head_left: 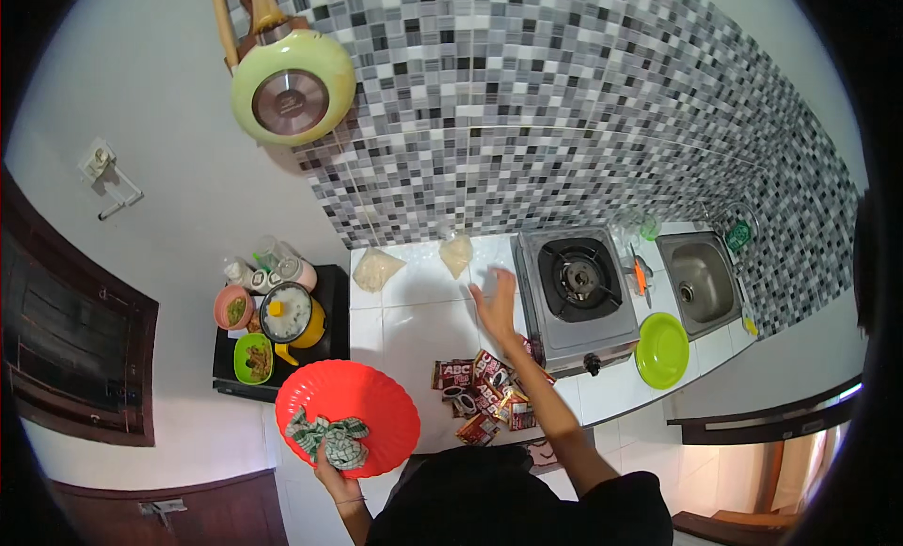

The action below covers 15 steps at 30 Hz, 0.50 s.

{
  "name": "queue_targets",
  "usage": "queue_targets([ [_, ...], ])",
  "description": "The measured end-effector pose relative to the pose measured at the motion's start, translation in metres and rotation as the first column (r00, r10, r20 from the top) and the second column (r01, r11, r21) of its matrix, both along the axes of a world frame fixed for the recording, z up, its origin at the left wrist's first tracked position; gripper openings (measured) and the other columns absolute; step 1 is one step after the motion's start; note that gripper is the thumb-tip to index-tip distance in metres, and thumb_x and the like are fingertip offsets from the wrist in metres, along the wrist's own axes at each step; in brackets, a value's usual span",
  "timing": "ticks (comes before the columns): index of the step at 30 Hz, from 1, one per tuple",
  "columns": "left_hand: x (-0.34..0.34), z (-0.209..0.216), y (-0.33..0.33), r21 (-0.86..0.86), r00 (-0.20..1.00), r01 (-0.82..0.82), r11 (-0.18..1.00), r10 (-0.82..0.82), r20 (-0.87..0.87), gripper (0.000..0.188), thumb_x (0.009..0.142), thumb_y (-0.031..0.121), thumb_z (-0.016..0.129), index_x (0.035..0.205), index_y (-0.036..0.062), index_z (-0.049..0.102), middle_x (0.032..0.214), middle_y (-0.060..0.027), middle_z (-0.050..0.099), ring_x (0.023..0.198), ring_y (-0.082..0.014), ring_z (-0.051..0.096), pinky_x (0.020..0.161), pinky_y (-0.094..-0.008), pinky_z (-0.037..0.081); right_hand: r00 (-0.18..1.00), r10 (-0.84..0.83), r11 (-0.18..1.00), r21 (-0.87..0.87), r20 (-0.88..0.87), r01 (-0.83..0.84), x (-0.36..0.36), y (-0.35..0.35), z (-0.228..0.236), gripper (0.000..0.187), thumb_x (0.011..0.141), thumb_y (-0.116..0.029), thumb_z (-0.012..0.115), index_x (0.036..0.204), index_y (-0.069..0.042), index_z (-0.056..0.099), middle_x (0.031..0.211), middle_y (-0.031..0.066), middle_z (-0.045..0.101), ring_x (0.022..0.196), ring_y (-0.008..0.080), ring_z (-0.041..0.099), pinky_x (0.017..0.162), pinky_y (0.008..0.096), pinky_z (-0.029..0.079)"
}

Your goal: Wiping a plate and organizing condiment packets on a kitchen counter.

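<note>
My left hand [337,478] is closed at the near rim of a red scalloped plastic dish [390,405], out past the counter's front left. A bunched, knotted green-and-white patterned cloth [340,444] lies against the dish beside my fingers, and part of my grip is hidden behind it. Over the counter, my right hand [497,306] is stretched forward with fingers apart and nothing in it. Nearest to it is a small clear bag of pale contents [456,256] by the tiled wall. A second, similar bag [378,269] lies farther left. Under my right forearm, several dark red sachets [484,386] are heaped.
Right of my right hand stands a single-burner gas stove [578,292], then a knife [642,278], a green plate [662,350] and a metal sink [701,287]. At left, a black stand [334,311] carries a yellow pot [310,330] and bowls. A green pan [293,87] hangs above.
</note>
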<state>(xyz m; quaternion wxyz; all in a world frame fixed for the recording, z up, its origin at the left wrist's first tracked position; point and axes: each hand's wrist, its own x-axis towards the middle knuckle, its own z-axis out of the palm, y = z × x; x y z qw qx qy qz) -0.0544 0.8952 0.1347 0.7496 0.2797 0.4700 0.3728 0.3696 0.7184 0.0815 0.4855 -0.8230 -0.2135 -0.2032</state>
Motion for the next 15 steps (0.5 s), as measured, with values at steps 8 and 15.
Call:
queue_targets([
  [8,-0.018,-0.001,0.02,0.018,0.993,-0.109,0.994,0.108,0.045,0.031,0.096,0.023,0.065,0.117,-0.0002,0.066,0.106,-0.0088,0.074,0.09,-0.0203,0.073,0.08,-0.0353,0.061,0.974,-0.075,0.9,-0.435,-0.215,-0.026,0.161,0.077,-0.083,0.083,0.077,-0.032,0.085,0.147,-0.014,0.044,0.15,0.0349,0.035,0.122,0.0542,0.053,0.102,0.0539,0.049],
  [15,-0.085,-0.033,0.037,0.045,0.972,-0.233,0.971,0.233,0.005,0.036,0.101,0.03,0.055,0.123,0.0048,0.065,0.11,-0.0087,0.073,0.094,-0.0226,0.072,0.082,-0.0395,0.061,0.939,-0.001,0.956,-0.276,-0.343,-0.1,0.118,0.099,-0.064,0.019,0.085,-0.004,0.065,0.103,-0.006,0.063,0.103,0.0209,0.069,0.097,0.0431,0.068,0.082,0.0505,0.055],
])
